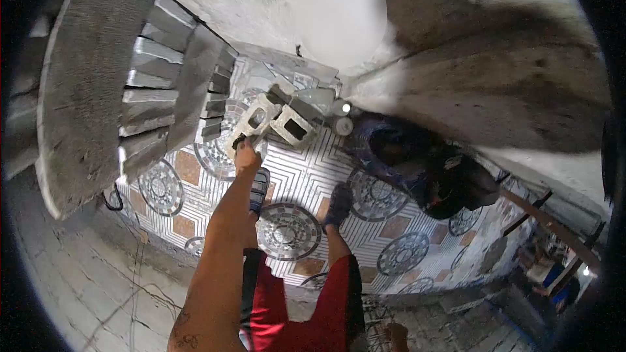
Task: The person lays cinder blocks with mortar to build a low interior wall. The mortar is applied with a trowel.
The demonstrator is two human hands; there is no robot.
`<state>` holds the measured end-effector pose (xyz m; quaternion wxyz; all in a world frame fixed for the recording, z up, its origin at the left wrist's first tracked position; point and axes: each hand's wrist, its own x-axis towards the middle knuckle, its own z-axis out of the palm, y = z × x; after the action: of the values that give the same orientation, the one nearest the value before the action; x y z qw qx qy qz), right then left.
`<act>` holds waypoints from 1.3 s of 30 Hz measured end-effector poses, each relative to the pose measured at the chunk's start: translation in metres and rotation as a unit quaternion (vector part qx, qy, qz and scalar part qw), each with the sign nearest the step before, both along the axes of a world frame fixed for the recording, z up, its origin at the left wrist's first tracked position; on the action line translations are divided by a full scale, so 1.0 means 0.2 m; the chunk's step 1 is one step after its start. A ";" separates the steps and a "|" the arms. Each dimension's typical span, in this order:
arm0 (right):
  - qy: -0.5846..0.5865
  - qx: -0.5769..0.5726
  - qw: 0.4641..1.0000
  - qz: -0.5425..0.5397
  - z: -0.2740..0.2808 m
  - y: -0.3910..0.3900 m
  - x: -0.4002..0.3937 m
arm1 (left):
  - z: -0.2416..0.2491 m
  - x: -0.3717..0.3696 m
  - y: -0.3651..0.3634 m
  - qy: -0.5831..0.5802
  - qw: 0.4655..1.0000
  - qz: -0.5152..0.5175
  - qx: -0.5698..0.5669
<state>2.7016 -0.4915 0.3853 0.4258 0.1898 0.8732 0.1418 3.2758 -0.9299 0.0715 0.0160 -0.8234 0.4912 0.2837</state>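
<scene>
Left hand [246,156] grips near end of left block [250,129]; hold firm, keep fingers clear of right block [297,116]. Right hand unseen, can't tell.

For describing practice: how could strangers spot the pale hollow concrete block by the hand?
Find the white, patterned tile floor. Near its far corner, choose the pale hollow concrete block left of another pale block; only it has the bare hand at one end.
</scene>
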 end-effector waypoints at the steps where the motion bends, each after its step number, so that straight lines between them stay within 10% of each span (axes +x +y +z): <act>1: -0.030 -0.046 0.998 -0.010 0.07 0.09 0.15 | -0.06 0.02 -0.04 -0.011 1.000 -0.012 0.000; 3: -0.091 -0.144 0.985 -0.038 0.19 0.29 0.48 | -0.14 0.01 -0.11 -0.005 0.990 0.142 0.016; 13: -0.189 -0.337 0.916 -0.110 -0.08 0.28 1.38 | -0.38 0.27 -0.05 -0.042 0.994 -0.102 0.010; 16: -0.101 -0.418 0.854 -0.294 -0.01 0.12 1.42 | -0.19 0.39 -0.18 -0.008 0.992 -0.102 0.075; 24: -0.115 -0.408 0.855 0.300 -0.56 -0.20 1.53 | 0.86 0.25 -0.05 0.091 0.984 -0.051 0.147; 26: -0.137 -0.515 0.841 0.095 -0.70 -0.50 1.67 | 0.93 0.34 0.16 0.264 0.952 0.045 0.147; 27: -0.213 -0.543 0.771 -0.257 -0.88 -0.51 1.80 | 1.04 0.33 0.23 0.258 0.948 0.042 0.180; 29: -0.338 -0.509 0.636 -0.471 -0.86 -0.70 1.74 | 1.34 0.17 0.33 0.313 0.924 0.035 0.218; 35: -0.410 -0.429 0.645 -0.481 -0.35 -0.69 1.60 | 1.44 0.08 0.80 0.502 0.759 0.236 0.339; 39: -0.458 -0.516 0.648 -0.321 -0.21 -0.28 1.27 | 1.48 -0.25 1.02 0.460 0.772 0.240 0.368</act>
<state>2.9561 -0.5480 0.3427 0.8198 0.1182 0.3835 -0.4085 3.2257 -0.7256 0.3673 0.0209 -0.6168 0.0848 0.7822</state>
